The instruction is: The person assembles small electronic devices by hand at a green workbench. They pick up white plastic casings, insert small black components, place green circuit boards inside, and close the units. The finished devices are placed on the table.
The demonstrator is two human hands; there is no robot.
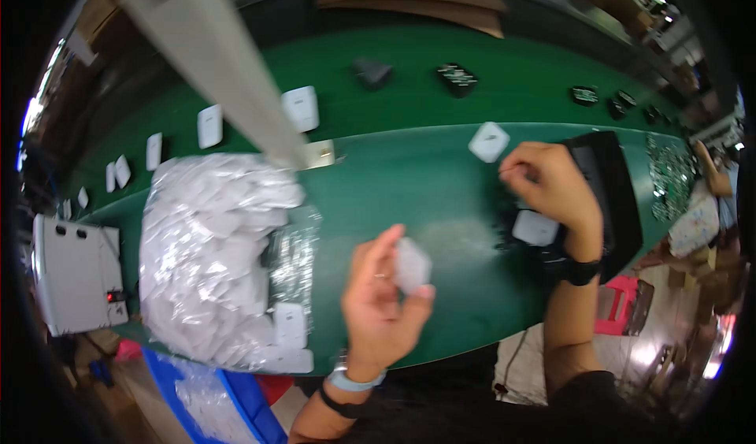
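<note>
Hands [373,308], held cover [413,267], illegibly marked case [489,142]

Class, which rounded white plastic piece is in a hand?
The rounded white plastic piece in the bare left hand; no other such piece is visibly gripped.

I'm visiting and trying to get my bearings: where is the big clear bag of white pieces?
In the head view, the clear bag lies on the left of the green table, between a white box and the person's left hand.
</note>
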